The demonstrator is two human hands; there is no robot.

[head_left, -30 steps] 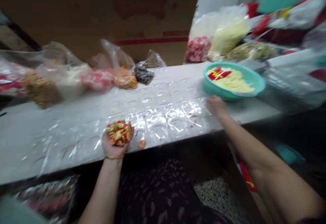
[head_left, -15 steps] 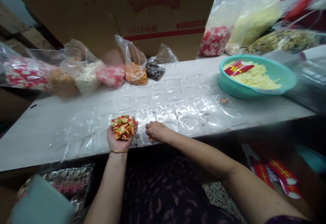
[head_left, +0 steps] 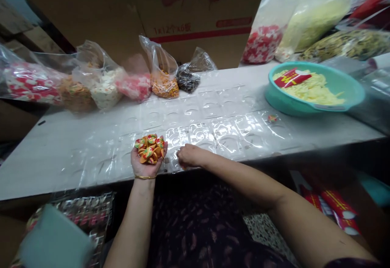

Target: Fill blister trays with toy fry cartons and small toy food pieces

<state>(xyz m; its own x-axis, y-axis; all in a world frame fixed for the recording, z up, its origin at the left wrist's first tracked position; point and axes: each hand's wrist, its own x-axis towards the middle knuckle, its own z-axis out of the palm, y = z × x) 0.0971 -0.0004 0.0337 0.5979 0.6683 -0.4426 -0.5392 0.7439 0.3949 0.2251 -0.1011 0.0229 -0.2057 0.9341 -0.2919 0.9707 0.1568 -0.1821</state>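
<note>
My left hand (head_left: 140, 167) is palm up and cupped around a pile of miniature toy pizzas (head_left: 150, 150), orange discs with red, green and yellow tops. To its right, my right hand (head_left: 189, 156) is closed, knuckles up, over the front edge of a clear plastic blister sheet (head_left: 226, 143). A bit of orange shows under its fingers, matching the toy pizzas; most of that piece is hidden. Round moulded hollows run in rows across the sheet. One small red-and-green piece (head_left: 272, 118) lies in a hollow near the sheet's far right end.
Along the back left stand open bags of small pieces, among them an orange-filled bag (head_left: 165, 85) and a dark-filled bag (head_left: 189, 79). A turquoise basin (head_left: 307, 107) of pale yellow strips with a red carton is at right. A large cardboard box (head_left: 195, 48) rises behind.
The view has shifted slightly, moving the table's contents a little to the right. My left hand still holds the pile; the right hand stays closed at the sheet's front edge, with less orange showing.
</note>
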